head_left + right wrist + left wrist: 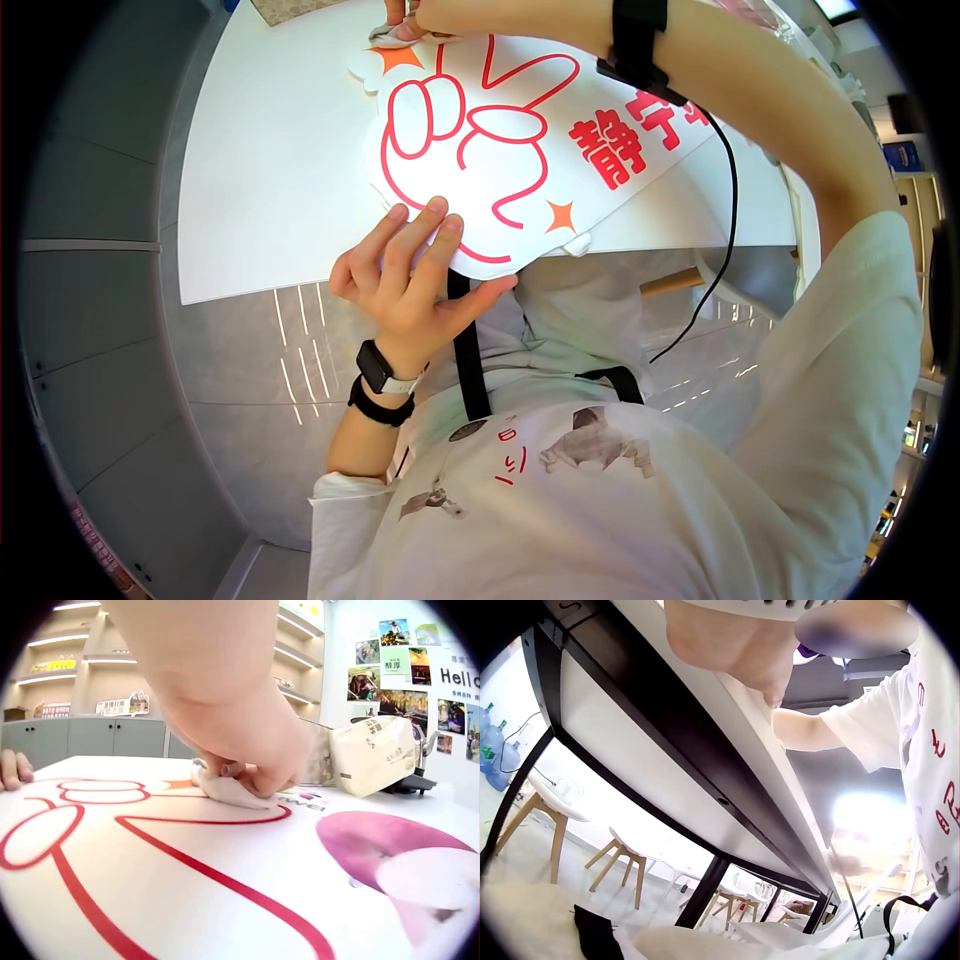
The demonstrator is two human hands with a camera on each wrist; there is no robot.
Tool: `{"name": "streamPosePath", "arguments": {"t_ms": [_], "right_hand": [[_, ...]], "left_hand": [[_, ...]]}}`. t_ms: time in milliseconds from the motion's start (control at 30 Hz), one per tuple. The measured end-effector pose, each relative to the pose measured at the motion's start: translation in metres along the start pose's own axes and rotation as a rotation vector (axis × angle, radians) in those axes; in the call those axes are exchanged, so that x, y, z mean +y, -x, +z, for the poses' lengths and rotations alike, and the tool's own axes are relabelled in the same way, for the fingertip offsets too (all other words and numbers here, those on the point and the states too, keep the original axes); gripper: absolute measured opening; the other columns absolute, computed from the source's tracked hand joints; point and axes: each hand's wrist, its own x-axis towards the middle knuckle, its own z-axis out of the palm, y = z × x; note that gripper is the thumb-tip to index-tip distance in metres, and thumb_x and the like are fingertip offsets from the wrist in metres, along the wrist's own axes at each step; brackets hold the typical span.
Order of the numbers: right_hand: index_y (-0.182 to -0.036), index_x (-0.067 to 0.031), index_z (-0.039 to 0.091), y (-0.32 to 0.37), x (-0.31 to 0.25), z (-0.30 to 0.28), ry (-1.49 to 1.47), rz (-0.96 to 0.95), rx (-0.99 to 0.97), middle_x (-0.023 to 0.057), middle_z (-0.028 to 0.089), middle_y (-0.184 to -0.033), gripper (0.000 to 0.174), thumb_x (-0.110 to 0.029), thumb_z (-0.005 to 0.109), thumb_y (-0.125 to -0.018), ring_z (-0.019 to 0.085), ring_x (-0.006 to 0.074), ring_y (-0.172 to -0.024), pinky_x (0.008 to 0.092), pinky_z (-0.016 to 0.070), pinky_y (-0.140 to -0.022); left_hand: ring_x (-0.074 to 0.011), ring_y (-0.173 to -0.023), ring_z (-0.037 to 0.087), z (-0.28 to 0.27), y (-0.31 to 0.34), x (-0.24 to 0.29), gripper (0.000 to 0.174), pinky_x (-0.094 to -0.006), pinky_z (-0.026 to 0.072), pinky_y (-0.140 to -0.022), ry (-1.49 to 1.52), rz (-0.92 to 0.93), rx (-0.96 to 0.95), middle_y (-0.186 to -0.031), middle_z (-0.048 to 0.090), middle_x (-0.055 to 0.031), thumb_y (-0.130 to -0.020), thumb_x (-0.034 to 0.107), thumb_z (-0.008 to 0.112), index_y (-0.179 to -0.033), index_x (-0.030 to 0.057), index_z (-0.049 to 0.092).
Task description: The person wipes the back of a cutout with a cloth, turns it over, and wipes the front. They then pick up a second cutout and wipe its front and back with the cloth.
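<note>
A white cut-out sign board (440,180) with a red line-drawn hand, orange stars and red characters lies on the white table. My right hand (428,16) bends over its far edge and grips a crumpled white cloth (393,38). In the right wrist view, that cloth (232,793) is pressed against the printed surface under the curled fingers, beside an orange star. My left hand (405,270) rests on the board's near edge, fingers spread over the print and thumb along the rim. From the left wrist view, the left hand (731,652) shows at the table edge.
A patterned box (290,8) stands at the table's far side. Near it, in the right wrist view, is a cream plastic pack (373,754). A black cable (732,210) hangs from the right wrist strap. White chairs (626,846) with wooden legs stand beyond the table frame.
</note>
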Motion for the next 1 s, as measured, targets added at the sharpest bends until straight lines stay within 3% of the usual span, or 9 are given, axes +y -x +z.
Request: {"name": "streamPosePath", "arguments": {"t_ms": [67,133,200,333,567,700,867,933,1000], "right_hand": [[-0.086,-0.0063,0.064,0.004,-0.015,-0.004,0.010,-0.006,-0.022,0.0144,0.067,-0.078,0.020,-0.021,0.074,-0.077,0.063,0.0283,-0.072,0.0377,0.0491,-0.065],[-0.093,-0.0098,0.061,0.047,-0.041,-0.015,-0.219,0.196,-0.297,0.0020,0.068,-0.090,0.025,0.000,0.048,-0.075,0.063,0.0164,-0.079,0.0326,0.0482,-0.065],[-0.085,-0.0080,0.060,0.096,-0.051,-0.014,-0.321,-0.080,-0.329,0.0017,0.060,-0.081,0.011,0.001,0.056,-0.080,0.059,0.0144,-0.083,0.0294,0.0474,-0.075],[-0.074,-0.0097,0.062,0.169,-0.082,-0.027,-0.369,-0.131,-0.263,0.0058,0.054,-0.084,0.012,-0.010,0.073,-0.069,0.052,0.0241,-0.085,0.0335,0.0432,-0.076],[-0.075,-0.0080,0.057,0.185,-0.067,-0.026,-0.349,-0.294,-0.228,0.0028,0.050,-0.089,0.016,-0.006,0.073,-0.070,0.048,0.0227,-0.088,0.0350,0.0396,-0.078],[-0.073,-0.0049,0.056,0.214,-0.006,-0.091,-0.293,0.091,-0.462,0.0048,0.048,-0.094,0.019,-0.002,0.075,-0.070,0.050,0.0196,-0.095,0.0315,0.0436,-0.078],[-0.074,-0.0043,0.056,0.225,0.004,-0.099,-0.303,0.168,-0.362,0.0050,0.051,-0.089,0.015,-0.003,0.071,-0.073,0.053,0.0193,-0.089,0.0307,0.0446,-0.075],[-0.076,-0.0052,0.057,0.213,-0.028,-0.078,-0.274,0.052,-0.377,0.0066,0.051,-0.088,0.014,-0.007,0.070,-0.074,0.053,0.0224,-0.091,0.0331,0.0450,-0.076],[-0.075,-0.0059,0.056,0.195,-0.051,-0.047,-0.291,-0.276,-0.315,0.0072,0.050,-0.084,0.015,-0.010,0.070,-0.072,0.050,0.0251,-0.089,0.0357,0.0422,-0.077]], "left_hand": [[-0.0166,-0.108,0.054,-0.001,0.001,-0.003,0.060,-0.0328,0.0231,-0.091,-0.007,0.001,0.018,-0.113,0.065,0.0026,-0.068,0.059,0.073,-0.108,0.0147,0.065],[-0.0163,-0.108,0.054,0.001,0.000,-0.002,0.061,-0.0324,0.0230,-0.091,-0.016,-0.007,0.023,-0.112,0.065,0.0026,-0.067,0.060,0.073,-0.107,0.0142,0.066],[-0.0164,-0.107,0.054,0.004,0.000,-0.001,0.062,-0.0324,0.0230,-0.091,-0.018,0.004,0.049,-0.112,0.065,0.0023,-0.067,0.061,0.073,-0.105,0.0135,0.065],[-0.0166,-0.106,0.055,0.005,-0.002,0.001,0.064,-0.0327,0.0233,-0.091,0.015,-0.028,0.044,-0.113,0.065,0.0013,-0.067,0.064,0.071,-0.104,0.0127,0.062],[-0.0188,-0.108,0.053,0.001,0.002,-0.004,0.065,-0.0334,0.0236,-0.093,-0.003,0.018,0.014,-0.116,0.064,0.0003,-0.066,0.064,0.072,-0.103,0.0126,0.058],[-0.0203,-0.115,0.048,-0.001,0.001,-0.003,0.064,-0.0331,0.0244,-0.097,0.014,0.009,-0.010,-0.119,0.063,-0.0014,-0.066,0.059,0.075,-0.104,0.0105,0.058],[-0.0201,-0.115,0.047,-0.004,0.003,-0.002,0.064,-0.0335,0.0244,-0.098,0.024,0.005,-0.025,-0.119,0.063,-0.0012,-0.065,0.056,0.077,-0.104,0.0101,0.058],[-0.0207,-0.116,0.048,-0.002,0.003,-0.001,0.062,-0.0342,0.0249,-0.098,0.029,-0.003,-0.023,-0.120,0.063,-0.0010,-0.066,0.055,0.077,-0.104,0.0100,0.059],[-0.0214,-0.116,0.048,-0.005,0.003,0.003,0.061,-0.0349,0.0254,-0.098,0.021,-0.019,-0.054,-0.120,0.062,-0.0009,-0.067,0.054,0.077,-0.104,0.0099,0.059]]}}
